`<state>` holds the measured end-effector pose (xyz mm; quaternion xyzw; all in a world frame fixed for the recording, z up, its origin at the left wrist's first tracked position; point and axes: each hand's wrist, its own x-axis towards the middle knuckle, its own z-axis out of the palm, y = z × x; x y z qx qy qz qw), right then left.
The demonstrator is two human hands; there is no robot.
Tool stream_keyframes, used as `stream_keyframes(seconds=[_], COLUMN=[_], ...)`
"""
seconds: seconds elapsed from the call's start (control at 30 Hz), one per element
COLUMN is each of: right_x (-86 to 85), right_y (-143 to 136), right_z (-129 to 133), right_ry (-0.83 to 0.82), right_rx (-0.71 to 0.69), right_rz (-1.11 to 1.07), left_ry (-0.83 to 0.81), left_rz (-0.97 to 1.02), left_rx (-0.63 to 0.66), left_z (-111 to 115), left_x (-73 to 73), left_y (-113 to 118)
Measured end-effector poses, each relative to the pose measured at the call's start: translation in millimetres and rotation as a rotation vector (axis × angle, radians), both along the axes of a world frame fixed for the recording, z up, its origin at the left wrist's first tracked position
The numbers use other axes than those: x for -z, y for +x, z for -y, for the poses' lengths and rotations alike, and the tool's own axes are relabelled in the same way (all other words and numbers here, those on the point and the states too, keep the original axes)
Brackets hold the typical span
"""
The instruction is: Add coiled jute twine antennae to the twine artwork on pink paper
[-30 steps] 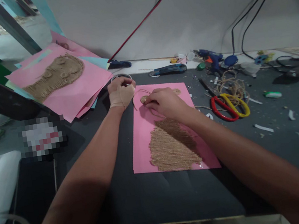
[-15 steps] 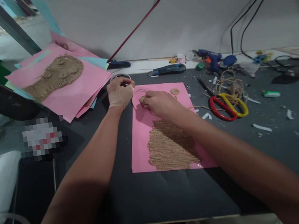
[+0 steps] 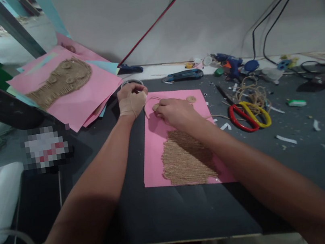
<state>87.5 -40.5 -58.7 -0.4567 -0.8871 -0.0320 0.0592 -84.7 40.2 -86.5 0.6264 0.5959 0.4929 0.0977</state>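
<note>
My right hand [image 3: 176,111] has its fingers closed on a small twine coil [image 3: 156,107] on the upper part of a pink sheet [image 3: 152,160]. Just left of it, my left hand [image 3: 132,98] is closed in a pinch on a strand of twine [image 3: 147,112]; the fingertips are partly hidden. Twine also crosses the back of this hand. A second coil [image 3: 191,99] lies near the sheet's top right corner. Below the hands, rows of twine [image 3: 188,159] cover a broad patch of the sheet. Behind my left hand sits a roll of tape [image 3: 127,82], partly covered.
Scissors [image 3: 250,117] with red and yellow handles lie right of the sheet, beside tangled twine [image 3: 249,90]. A blue cutter [image 3: 184,76] and a blue glue gun [image 3: 230,63] lie along the back. Pink sheets bearing a twine shape [image 3: 67,77] are stacked at left.
The view has shifted very slightly. Both hands keep nearly the same place and grip.
</note>
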Motion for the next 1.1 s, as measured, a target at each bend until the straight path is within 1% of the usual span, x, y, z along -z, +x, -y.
stream_keyframes(seconds=[0.43, 0.6, 0.87, 1.1], right_x=[-3.5, -3.9, -4.0, -4.6], right_y=[-0.5, 0.4, 0.6, 0.8], right_z=[5.0, 3.5, 4.9, 3.5], right_ry=[0.014, 0.009, 0.033, 0.019], right_rx=[-0.008, -0.014, -0.022, -0.015], right_rz=[0.034, 0.038, 0.060, 0.024], left_ry=[0.008, -0.025, -0.020, -0.023], left_rz=[-0.039, -0.063, -0.038, -0.062], left_rx=[0.010, 0.004, -0.002, -0.002], left_z=[-1.7, -1.2, -0.1, -1.5], left_x=[1.8, 0.4, -0.2, 0.9], left_y=[-1.0, -0.2, -0.1, -0.6])
